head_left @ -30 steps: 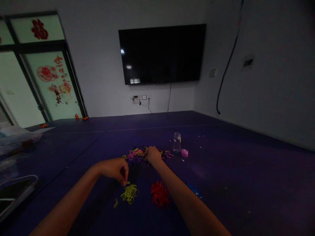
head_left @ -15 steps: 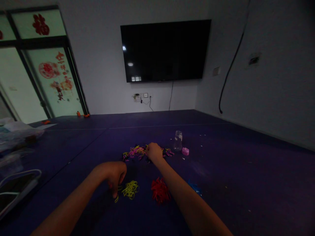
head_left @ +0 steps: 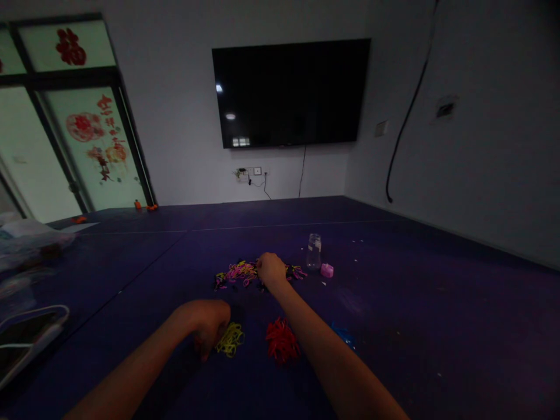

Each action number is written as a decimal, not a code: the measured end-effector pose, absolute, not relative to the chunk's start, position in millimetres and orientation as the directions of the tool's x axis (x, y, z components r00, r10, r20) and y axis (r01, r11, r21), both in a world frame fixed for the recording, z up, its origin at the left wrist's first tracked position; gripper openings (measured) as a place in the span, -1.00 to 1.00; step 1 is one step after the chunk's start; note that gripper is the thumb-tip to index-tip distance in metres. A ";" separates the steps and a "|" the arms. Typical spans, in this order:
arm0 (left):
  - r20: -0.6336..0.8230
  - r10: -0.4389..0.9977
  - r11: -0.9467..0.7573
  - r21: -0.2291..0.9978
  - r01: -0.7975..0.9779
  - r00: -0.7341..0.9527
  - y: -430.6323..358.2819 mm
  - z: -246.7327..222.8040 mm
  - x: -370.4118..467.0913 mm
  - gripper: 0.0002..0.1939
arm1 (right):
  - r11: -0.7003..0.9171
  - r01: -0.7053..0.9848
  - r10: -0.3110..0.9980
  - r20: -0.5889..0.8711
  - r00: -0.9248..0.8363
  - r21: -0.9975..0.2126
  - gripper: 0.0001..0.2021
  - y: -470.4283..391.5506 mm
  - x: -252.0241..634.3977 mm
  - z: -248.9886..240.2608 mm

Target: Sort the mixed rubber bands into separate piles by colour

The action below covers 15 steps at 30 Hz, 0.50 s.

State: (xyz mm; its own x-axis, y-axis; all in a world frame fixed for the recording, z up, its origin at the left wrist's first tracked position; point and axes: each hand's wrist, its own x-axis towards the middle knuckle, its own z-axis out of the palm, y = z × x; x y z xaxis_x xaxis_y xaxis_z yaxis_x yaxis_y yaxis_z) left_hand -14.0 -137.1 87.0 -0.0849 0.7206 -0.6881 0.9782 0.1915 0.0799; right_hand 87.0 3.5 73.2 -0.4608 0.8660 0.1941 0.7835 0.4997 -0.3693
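My left hand bends down at the left edge of a small pile of yellow rubber bands. Its fingers are closed, with yellow bands gathered under them, partly hidden. Farther out, my right hand reaches into a spread heap of mixed pink, yellow and black rubber bands. The fingers there are curled shut, and their tips and anything between them are hidden. A pile of red rubber bands lies left of my right forearm. Blue rubber bands show partly behind that forearm.
A clear open bottle stands right of the mixed heap, beside a pink cap. Small white scraps dot the dark purple surface. At the left lie plastic bags and a white-rimmed tray-like object. A television hangs on the wall.
My left hand has shifted slightly right against the yellow pile; stray yellow bands by its fingertips no longer show. My right hand stays at the mixed heap. The view has shifted slightly.
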 end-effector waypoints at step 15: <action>-0.492 0.867 0.015 0.190 0.982 0.082 -137.6 105.1 -33.9 -0.80 | 0.612 0.266 0.103 -0.259 -0.960 -0.745 -0.89 -2.0 79.4 78.8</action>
